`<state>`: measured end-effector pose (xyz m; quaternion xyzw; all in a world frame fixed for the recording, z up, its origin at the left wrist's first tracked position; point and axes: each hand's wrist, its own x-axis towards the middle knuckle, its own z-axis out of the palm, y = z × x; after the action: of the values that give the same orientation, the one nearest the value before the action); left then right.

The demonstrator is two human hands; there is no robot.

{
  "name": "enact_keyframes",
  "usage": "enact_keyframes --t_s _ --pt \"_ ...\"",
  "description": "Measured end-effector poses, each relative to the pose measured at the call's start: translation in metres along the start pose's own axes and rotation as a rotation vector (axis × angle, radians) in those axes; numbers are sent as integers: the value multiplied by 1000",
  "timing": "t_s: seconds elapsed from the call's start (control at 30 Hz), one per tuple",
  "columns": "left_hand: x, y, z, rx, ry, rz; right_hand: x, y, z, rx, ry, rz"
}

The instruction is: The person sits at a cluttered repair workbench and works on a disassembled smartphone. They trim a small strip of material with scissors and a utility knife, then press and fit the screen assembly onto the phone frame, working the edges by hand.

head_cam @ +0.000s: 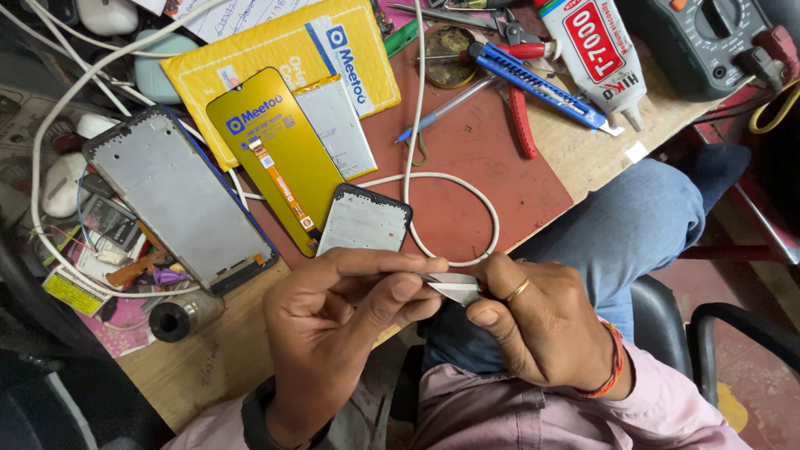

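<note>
— Fingertips [406, 289] of the left hand [337, 329] and the right hand [542, 321] pinch, from opposite sides, a small pale wedge-shaped piece [454, 288], held in the air just off the near edge of the worktop [208, 358], above the person's lap.

— How would that piece handle?

— By its look, thin, light and stiff, with a sharp tip, so easily dropped or bent; the flat faces near its broad end seem the safest hold. What it is made of cannot be told.

— And what lies on the bench?

— On the red mat [475, 179] at the near edge sits a small phone frame [364, 221], beside a yellow display panel [275, 154] with an orange ribbon cable. A larger grey phone frame [179, 196] lies toward the left edge. At the far edge: a yellow padded envelope [275, 50], a blue utility knife [533, 83], red-handled pliers [521, 117] and a glue tube [596, 54]. A white cable [467, 187] loops across the mat.

— Any containers?

— The envelope, contents unseen; the glue tube, capped, its fill level unreadable.
</note>
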<state>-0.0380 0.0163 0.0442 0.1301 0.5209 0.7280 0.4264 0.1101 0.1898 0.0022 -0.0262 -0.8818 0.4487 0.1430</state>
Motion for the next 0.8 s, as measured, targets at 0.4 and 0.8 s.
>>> enact_keyframes --t_s 0.4,0.8 --pt "-1 -4 -1 -25 25 -10 2 0 -3 -17 0 -15" --pt "-1 -5 -1 11 39 5 1 0 -2 -32 -9 -5"
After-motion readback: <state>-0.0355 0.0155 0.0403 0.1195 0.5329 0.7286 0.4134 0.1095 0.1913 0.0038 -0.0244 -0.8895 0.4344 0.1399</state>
